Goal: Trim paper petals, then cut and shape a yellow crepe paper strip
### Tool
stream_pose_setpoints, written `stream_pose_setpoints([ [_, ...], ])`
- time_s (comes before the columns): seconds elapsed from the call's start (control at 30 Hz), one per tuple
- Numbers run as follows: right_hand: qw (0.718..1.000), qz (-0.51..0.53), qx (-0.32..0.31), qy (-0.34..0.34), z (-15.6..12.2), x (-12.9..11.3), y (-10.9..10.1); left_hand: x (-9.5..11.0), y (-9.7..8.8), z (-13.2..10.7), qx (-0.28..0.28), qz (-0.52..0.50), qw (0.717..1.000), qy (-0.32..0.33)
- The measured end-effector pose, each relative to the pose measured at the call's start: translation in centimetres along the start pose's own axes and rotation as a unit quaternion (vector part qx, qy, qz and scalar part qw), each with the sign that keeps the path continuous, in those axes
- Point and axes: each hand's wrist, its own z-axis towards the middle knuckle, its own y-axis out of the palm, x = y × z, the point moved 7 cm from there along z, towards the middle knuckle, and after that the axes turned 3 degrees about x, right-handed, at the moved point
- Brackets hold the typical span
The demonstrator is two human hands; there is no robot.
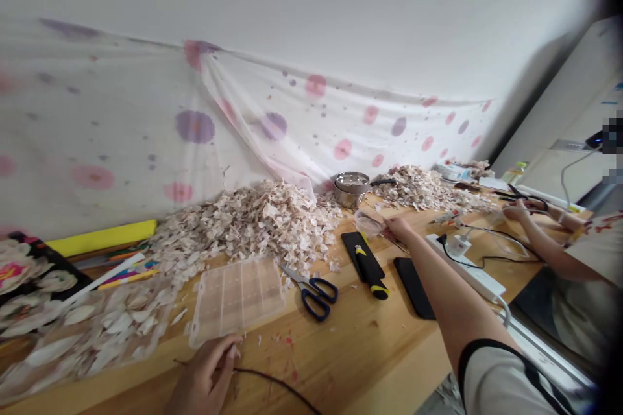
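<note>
My left hand (pixel 209 376) is at the near edge of the wooden table, its fingers closed around a thin dark brown cord (pixel 275 379), which extends out both sides. Farther off, my right hand (pixel 399 230) reaches across the table, fingers pinched at the rim of a small clear round dish (pixel 368 223). Thin brown strands (pixel 400 245) lie under that hand, too blurred to name. Between the hands are blue-handled scissors (pixel 317 292), a black-and-yellow cutter (pixel 372 275) on a dark flat object, and a black phone (pixel 413 286). A clear compartment box (pixel 237 298) lies beyond my left hand.
Heaps of pale dried petals or flakes (pixel 263 217) line the wall near a metal bowl (pixel 351 189). A plastic tray of white pieces (pixel 97 337) sits left. A white power strip (pixel 470 266) with cables crosses the right; a co-worker's hand (pixel 518 213) is beyond it.
</note>
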Motion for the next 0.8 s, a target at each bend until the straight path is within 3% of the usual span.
stream_pose_setpoints([
  [0.13, 0.994, -0.089, 0.043, 0.044, -1.0, -0.6, -0.8, 0.2, -0.1, 0.0, 0.007, 0.008, 1.000, -0.006],
  [0.23, 0.984, -0.155, 0.076, 0.033, -2.8, -1.6, -1.2, 0.5, -0.2, -0.1, 0.013, 0.008, 1.000, -0.001],
  [0.43, 0.964, -0.260, 0.008, -0.059, -9.6, -3.1, 3.5, 1.2, 0.1, -0.1, 0.009, 0.010, 1.000, 0.026],
  [0.57, 0.943, -0.321, -0.011, -0.084, -13.6, -3.2, 5.9, 1.7, 0.1, -0.1, 0.006, 0.013, 0.999, 0.037],
  [0.8, 0.925, -0.376, 0.007, -0.060, -15.7, -3.0, 5.4, 1.7, -0.1, -0.2, 0.007, 0.010, 0.999, 0.030],
])
